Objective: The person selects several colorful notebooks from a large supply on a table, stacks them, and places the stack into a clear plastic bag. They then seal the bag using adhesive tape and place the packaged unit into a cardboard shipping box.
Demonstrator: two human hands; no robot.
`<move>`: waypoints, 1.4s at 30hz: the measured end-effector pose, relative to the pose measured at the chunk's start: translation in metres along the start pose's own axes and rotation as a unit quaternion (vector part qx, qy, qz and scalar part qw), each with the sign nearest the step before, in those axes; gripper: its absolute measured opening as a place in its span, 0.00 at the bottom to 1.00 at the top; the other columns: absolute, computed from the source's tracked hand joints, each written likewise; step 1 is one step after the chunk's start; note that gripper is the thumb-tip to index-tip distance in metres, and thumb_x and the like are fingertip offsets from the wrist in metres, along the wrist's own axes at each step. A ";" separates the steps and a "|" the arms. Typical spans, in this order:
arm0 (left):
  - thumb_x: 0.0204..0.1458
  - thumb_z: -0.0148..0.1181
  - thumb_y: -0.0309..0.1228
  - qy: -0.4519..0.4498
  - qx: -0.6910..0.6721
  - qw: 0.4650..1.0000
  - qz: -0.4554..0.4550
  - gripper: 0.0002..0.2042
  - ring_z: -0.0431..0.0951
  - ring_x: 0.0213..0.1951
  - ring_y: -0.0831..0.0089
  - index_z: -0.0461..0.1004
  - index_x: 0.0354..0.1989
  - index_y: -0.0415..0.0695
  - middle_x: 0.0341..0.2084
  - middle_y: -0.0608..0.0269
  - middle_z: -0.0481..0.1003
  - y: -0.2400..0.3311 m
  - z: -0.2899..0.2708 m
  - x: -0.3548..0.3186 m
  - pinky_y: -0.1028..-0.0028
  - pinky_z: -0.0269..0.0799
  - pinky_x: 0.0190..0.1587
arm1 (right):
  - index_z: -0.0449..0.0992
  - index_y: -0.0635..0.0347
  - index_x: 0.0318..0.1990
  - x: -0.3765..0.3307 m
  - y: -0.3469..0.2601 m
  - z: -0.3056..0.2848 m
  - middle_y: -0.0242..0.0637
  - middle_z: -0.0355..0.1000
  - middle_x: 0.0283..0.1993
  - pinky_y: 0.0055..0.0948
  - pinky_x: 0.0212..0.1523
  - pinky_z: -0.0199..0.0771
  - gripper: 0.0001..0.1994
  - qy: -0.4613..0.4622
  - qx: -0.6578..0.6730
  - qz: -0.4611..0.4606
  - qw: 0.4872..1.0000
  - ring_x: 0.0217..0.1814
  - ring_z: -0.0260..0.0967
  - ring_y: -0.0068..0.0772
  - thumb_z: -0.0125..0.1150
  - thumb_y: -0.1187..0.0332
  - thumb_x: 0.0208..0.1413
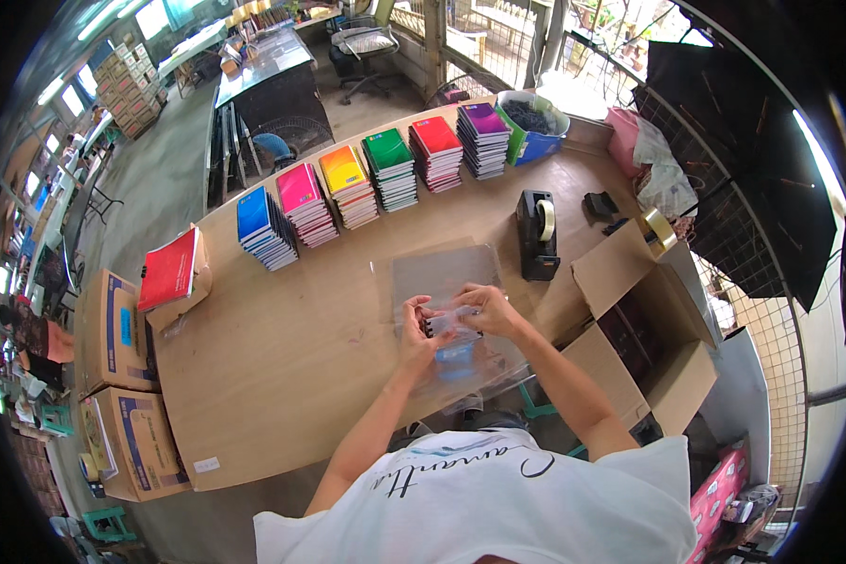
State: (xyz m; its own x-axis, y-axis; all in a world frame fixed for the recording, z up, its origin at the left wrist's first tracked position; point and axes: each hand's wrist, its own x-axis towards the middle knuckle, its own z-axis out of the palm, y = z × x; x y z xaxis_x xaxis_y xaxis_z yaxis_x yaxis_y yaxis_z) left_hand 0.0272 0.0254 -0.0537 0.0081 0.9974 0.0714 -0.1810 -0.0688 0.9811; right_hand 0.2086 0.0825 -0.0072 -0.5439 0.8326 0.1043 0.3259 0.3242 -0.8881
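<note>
My left hand (415, 324) and my right hand (484, 308) meet over the near middle of the wooden table (291, 367). Between them they hold a small stack of dark and blue items in a clear plastic bag (453, 340). A pile of flat clear plastic bags (442, 273) lies just behind my hands. Farther back stand stacks of notebooks in a row: blue (258, 226), pink (303, 202), orange-yellow (348, 183), green (389, 167), red (437, 150) and purple (484, 136).
A black tape dispenser (537, 235) stands right of the bags. An open cardboard box (644, 329) sits at the table's right end, a roll of tape (660, 228) on its flap. A red book (169, 271) lies at the left edge. Cardboard cartons (113, 329) stand on the floor at left.
</note>
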 end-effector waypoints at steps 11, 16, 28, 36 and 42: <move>0.35 0.67 0.17 0.050 0.045 0.996 0.050 0.18 0.69 0.47 0.75 0.76 0.39 0.44 0.43 0.63 0.68 -0.015 0.003 0.001 0.77 0.72 0.42 | 0.81 0.59 0.28 -0.006 -0.011 0.018 0.33 0.71 0.29 0.28 0.36 0.71 0.05 0.118 0.043 -0.041 0.991 0.33 0.71 0.32 0.69 0.76 0.40; 0.36 0.64 0.14 0.151 0.045 0.987 0.011 0.11 0.72 0.44 0.74 0.80 0.29 0.42 0.49 0.60 0.66 -0.014 0.021 -0.015 0.75 0.74 0.42 | 0.79 0.56 0.25 -0.035 0.000 0.030 0.30 0.71 0.29 0.41 0.53 0.66 0.06 0.156 0.009 -0.122 0.980 0.39 0.70 0.32 0.70 0.75 0.38; 0.37 0.64 0.14 0.134 0.006 0.991 0.015 0.08 0.74 0.43 0.72 0.80 0.23 0.41 0.58 0.62 0.62 0.007 0.026 -0.018 0.73 0.71 0.44 | 0.80 0.58 0.35 -0.029 0.038 -0.072 0.35 0.76 0.39 0.34 0.51 0.68 0.10 0.388 0.054 -0.062 0.918 0.44 0.71 0.34 0.68 0.72 0.41; 0.36 0.65 0.14 0.132 0.007 0.991 0.028 0.09 0.73 0.43 0.74 0.80 0.21 0.45 0.58 0.63 0.62 -0.004 0.029 -0.017 0.74 0.71 0.45 | 0.80 0.68 0.25 0.005 0.121 -0.151 0.38 0.75 0.22 0.31 0.25 0.66 0.13 0.399 0.069 0.398 0.823 0.23 0.69 0.28 0.67 0.65 0.48; 0.35 0.66 0.15 0.137 0.020 0.989 0.054 0.08 0.73 0.43 0.73 0.80 0.20 0.45 0.57 0.63 0.63 -0.005 0.029 -0.016 0.74 0.71 0.45 | 0.78 0.65 0.23 -0.058 0.179 -0.096 0.37 0.73 0.21 0.31 0.21 0.65 0.13 0.448 0.143 0.317 0.824 0.21 0.68 0.28 0.67 0.63 0.50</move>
State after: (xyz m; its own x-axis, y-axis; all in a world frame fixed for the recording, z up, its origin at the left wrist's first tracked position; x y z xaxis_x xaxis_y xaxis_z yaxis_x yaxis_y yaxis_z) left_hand 0.0564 0.0091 -0.0545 -0.2771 0.9521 0.1294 -0.1273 -0.1699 0.9772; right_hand 0.3723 0.1351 -0.1290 0.4953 0.8333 -0.2454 0.0610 -0.3152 -0.9471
